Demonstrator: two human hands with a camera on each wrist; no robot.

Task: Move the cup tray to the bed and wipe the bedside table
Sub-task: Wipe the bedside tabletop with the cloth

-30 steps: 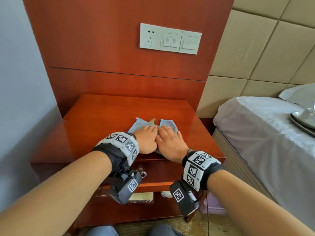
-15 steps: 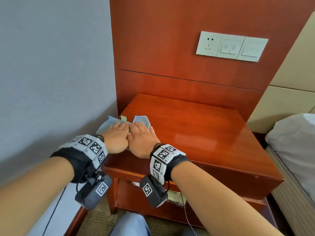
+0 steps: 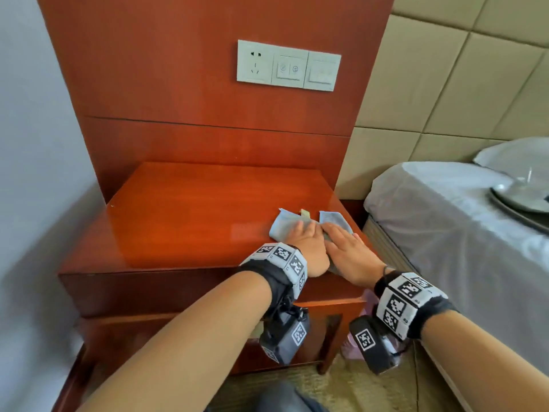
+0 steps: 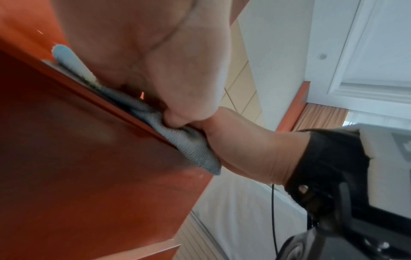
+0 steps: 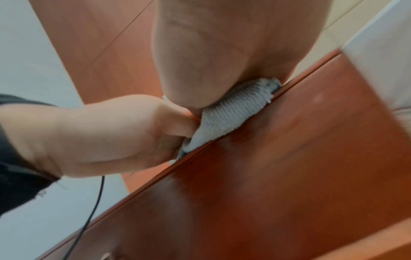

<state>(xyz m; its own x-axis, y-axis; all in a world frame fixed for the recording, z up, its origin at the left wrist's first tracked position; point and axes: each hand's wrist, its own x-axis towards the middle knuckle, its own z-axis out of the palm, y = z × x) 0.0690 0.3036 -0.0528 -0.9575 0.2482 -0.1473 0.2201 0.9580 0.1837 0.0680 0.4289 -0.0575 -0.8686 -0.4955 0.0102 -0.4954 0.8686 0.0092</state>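
A light blue-grey cloth point(image 3: 282, 226) lies on the front right part of the red-brown bedside table point(image 3: 190, 215). My left hand point(image 3: 307, 246) and right hand point(image 3: 346, 248) press flat on it side by side, fingers straight. In the left wrist view the cloth point(image 4: 191, 149) bunches at the table's front edge under my palm. The right wrist view shows the ribbed cloth point(image 5: 231, 112) squeezed between both palms and the table edge. The silver cup tray point(image 3: 523, 200) rests on the bed point(image 3: 445, 233) at the right, partly cut off by the frame.
A wooden wall panel with a white socket and switch plate point(image 3: 288, 65) rises behind the table. A grey wall point(image 3: 35, 173) stands close on the left. The padded headboard point(image 3: 460, 84) is behind the bed, with a pillow point(image 3: 517, 153) beyond the tray.
Both hands have slid the cloth from the table's left front corner across to its front right part. The head view has swung back to the right, showing the bed and tray again.
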